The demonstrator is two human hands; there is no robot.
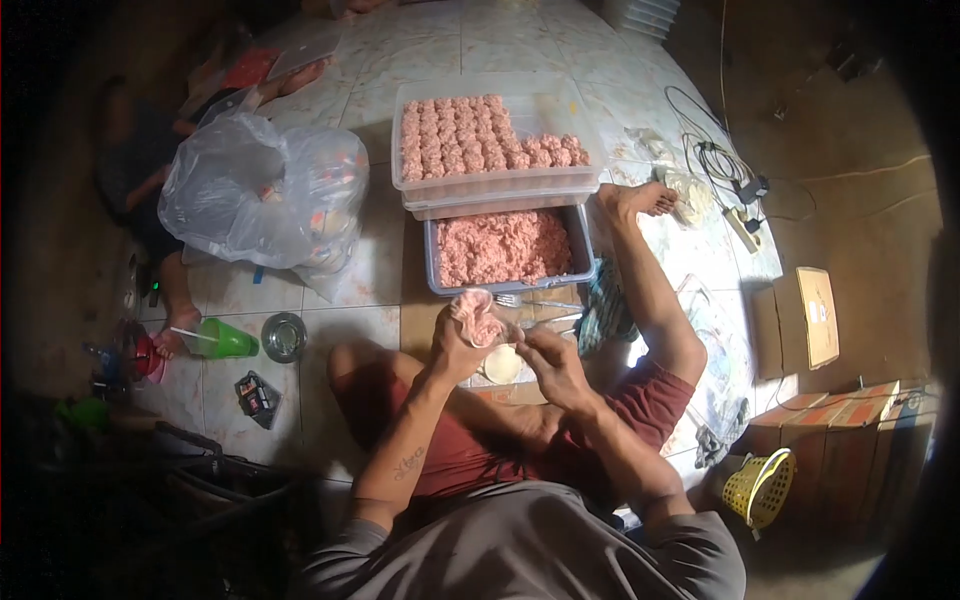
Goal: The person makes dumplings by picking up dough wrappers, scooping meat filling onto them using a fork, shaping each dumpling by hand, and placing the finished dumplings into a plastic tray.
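Observation:
In my left hand (454,352) sits a thin round wrapper with pink minced meat (477,318) in it, the fingers curled around it. My right hand (556,368) is close beside it, fingers pinched at the wrapper's side; whether they grip its edge or a small tool I cannot make out. Below and between the hands lies a pale round stack of wrappers (502,364). Just beyond them stands a grey-blue tub (432,262) of minced meat (505,248). Behind it, a clear plastic container (560,112) holds rows of meat-filled dumplings (455,135).
A large clear plastic bag (225,190) stands left, with a green cup (232,338), a glass ashtray (284,337) and another person's foot (168,343) nearby. Cables and a power strip (743,230) lie right. A yellow basket (757,490) stands lower right.

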